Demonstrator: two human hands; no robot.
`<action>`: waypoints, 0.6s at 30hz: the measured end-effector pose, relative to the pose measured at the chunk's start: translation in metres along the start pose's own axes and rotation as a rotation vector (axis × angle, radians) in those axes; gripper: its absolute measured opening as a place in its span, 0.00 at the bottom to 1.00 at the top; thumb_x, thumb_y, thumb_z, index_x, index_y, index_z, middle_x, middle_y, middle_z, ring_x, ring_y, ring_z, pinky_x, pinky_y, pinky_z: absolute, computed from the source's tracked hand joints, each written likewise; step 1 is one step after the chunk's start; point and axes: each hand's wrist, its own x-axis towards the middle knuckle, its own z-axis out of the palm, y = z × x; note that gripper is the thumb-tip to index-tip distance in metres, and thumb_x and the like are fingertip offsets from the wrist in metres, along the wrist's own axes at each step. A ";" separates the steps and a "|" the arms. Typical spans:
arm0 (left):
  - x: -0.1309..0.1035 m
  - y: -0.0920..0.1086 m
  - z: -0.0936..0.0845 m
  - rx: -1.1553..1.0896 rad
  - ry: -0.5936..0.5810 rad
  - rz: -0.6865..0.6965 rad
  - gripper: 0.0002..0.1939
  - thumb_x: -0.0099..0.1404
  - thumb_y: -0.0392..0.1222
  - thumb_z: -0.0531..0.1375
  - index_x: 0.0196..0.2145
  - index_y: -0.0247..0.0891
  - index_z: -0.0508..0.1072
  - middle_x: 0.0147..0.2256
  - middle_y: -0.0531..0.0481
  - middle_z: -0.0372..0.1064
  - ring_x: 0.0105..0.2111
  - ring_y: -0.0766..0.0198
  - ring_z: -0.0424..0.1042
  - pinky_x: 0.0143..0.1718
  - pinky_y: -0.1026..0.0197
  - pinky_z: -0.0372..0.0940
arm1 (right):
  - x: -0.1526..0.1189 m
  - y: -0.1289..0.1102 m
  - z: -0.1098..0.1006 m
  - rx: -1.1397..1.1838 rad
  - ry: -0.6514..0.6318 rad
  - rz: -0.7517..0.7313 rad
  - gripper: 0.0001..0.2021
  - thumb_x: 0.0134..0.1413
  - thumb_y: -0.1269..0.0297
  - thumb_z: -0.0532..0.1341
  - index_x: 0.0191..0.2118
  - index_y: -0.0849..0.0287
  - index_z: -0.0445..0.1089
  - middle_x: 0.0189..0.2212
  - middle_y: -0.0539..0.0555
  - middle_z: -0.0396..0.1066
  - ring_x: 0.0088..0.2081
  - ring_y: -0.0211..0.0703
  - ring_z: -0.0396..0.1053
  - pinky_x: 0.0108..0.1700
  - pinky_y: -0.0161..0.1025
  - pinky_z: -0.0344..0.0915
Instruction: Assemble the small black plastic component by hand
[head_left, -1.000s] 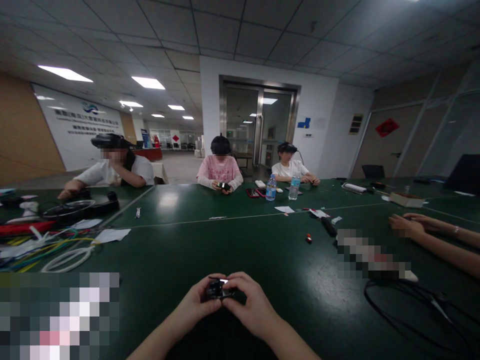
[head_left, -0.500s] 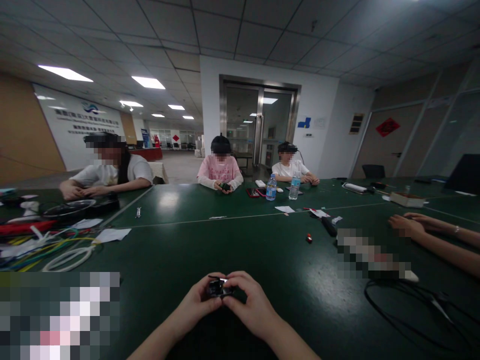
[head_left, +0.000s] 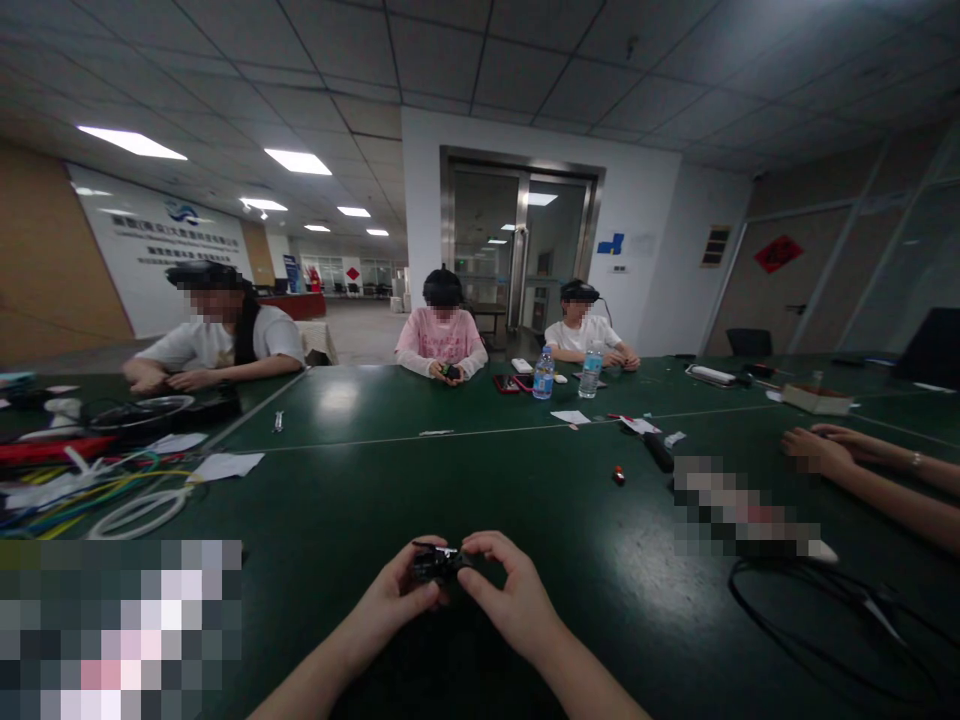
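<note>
Low in the middle of the head view, a small glossy black object (head_left: 435, 563) with a shiny, light-catching part is held just above the green table (head_left: 330, 520). Its exact kind is too small and dark to make out. My left hand (head_left: 396, 598) is closed round its left side, the thumb in front and the fingers behind. At the right end, the thumb and forefinger of my right hand (head_left: 514, 592) pinch it. My other right fingers are curled and partly hidden.
A small red item (head_left: 618, 475) lies ahead to the right. Black cable (head_left: 757, 620) loops at the right, near a co-worker's hands (head_left: 817, 448). Coiled wires (head_left: 142, 510) crowd the left. Two water bottles (head_left: 543, 375) stand beyond, before seated people.
My hands have drawn slightly apart and up. The right fingers have shifted toward the black object's right end, so more of its shiny top shows.
</note>
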 end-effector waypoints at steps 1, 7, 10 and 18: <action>-0.001 0.000 0.000 0.004 -0.004 -0.001 0.24 0.50 0.47 0.65 0.45 0.42 0.63 0.35 0.50 0.68 0.32 0.62 0.68 0.34 0.58 0.61 | 0.000 0.001 0.000 -0.008 0.009 0.011 0.07 0.47 0.69 0.60 0.36 0.56 0.69 0.36 0.51 0.69 0.40 0.42 0.66 0.45 0.40 0.61; -0.001 -0.001 -0.002 0.003 -0.009 -0.004 0.25 0.51 0.44 0.65 0.46 0.42 0.63 0.35 0.50 0.69 0.32 0.61 0.69 0.35 0.57 0.61 | 0.003 0.010 -0.003 0.000 0.060 0.053 0.09 0.48 0.67 0.59 0.38 0.57 0.68 0.34 0.51 0.70 0.39 0.43 0.67 0.46 0.43 0.61; -0.001 -0.001 -0.003 0.002 -0.007 -0.031 0.25 0.50 0.43 0.65 0.45 0.42 0.63 0.37 0.49 0.69 0.33 0.60 0.69 0.36 0.57 0.61 | 0.004 0.011 -0.006 0.023 0.079 0.052 0.08 0.48 0.67 0.58 0.38 0.56 0.68 0.34 0.51 0.70 0.39 0.44 0.67 0.45 0.43 0.62; 0.002 -0.006 -0.003 -0.009 0.045 -0.021 0.27 0.47 0.46 0.67 0.45 0.42 0.64 0.37 0.48 0.69 0.32 0.60 0.69 0.35 0.57 0.60 | 0.007 0.013 -0.013 0.055 0.159 0.073 0.08 0.50 0.65 0.57 0.38 0.57 0.67 0.34 0.52 0.68 0.38 0.45 0.67 0.44 0.43 0.63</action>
